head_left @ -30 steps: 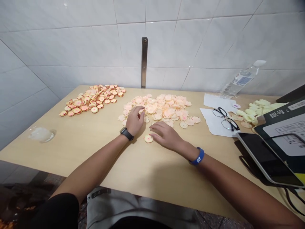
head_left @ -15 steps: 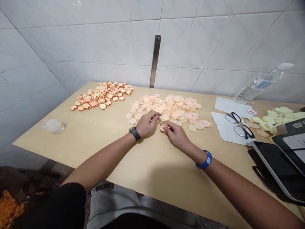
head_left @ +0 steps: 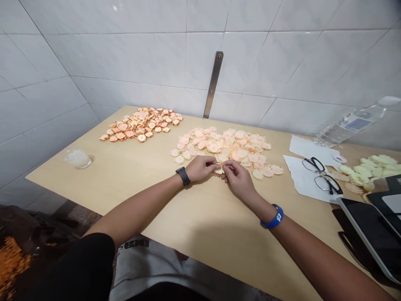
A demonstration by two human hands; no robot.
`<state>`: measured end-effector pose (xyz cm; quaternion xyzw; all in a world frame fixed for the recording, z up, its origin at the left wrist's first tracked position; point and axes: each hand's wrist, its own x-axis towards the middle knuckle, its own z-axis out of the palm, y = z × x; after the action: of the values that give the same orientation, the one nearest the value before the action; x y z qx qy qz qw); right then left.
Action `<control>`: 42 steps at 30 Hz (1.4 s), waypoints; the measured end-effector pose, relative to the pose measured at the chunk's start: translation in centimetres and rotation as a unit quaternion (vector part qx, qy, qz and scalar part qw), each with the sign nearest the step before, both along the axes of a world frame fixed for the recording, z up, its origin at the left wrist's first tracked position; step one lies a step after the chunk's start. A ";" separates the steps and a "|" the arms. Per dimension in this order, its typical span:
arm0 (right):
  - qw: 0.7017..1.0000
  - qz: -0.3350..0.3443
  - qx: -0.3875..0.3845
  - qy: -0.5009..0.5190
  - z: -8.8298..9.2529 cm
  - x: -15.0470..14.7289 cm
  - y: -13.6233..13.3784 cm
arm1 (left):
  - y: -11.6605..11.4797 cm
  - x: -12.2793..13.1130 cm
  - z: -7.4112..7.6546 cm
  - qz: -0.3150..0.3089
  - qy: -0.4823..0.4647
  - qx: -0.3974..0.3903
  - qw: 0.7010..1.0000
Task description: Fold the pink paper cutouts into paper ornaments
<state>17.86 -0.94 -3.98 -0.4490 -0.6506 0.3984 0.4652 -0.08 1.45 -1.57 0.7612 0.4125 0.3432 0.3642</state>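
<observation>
— What's held?
— Left hand point(head_left: 200, 168) and right hand point(head_left: 238, 179) pinch one paper flower point(head_left: 219, 171) between them (just before the pale pile point(head_left: 228, 146)).
— Nearby?
— Glasses point(head_left: 322, 177) lie well apart, rightward; redder pile point(head_left: 140, 124) lies back-left.

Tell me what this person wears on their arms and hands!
No gloves on the left hand or the right hand. The left wrist wears a black watch with a dark square face. The right wrist wears a blue band with a small white mark. Forearms are uncovered; a black short sleeve shows on the left upper arm.
</observation>
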 end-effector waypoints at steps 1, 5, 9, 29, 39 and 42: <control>1.000 -0.002 0.002 0.003 0.0 0.0 0.0 | 0.0 0.0 0.0 -0.007 0.002 0.000 1.000; 0.999 -0.003 0.040 -0.028 0.4 -0.1 -0.3 | -0.3 0.2 0.1 -0.028 0.006 -0.032 0.999; 0.994 -0.008 0.071 -0.077 0.9 -0.2 -0.5 | -0.4 0.3 0.2 0.006 -0.012 -0.064 0.998; 0.997 -0.034 0.061 -0.014 0.6 0.0 0.0 | -0.8 1.2 1.3 0.058 -0.179 -0.314 0.931; 0.994 -0.022 0.098 -0.036 0.6 -0.4 -0.1 | -0.6 0.7 1.0 0.088 -0.147 -0.218 0.961; 0.987 -0.035 0.141 -0.070 0.5 -0.5 -0.1 | -0.5 0.8 0.6 0.039 -0.182 -0.237 0.953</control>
<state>17.39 -1.03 -3.44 -0.4282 -0.7151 0.2539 0.4908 0.73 0.98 -0.96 0.5606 0.4380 0.3827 0.5894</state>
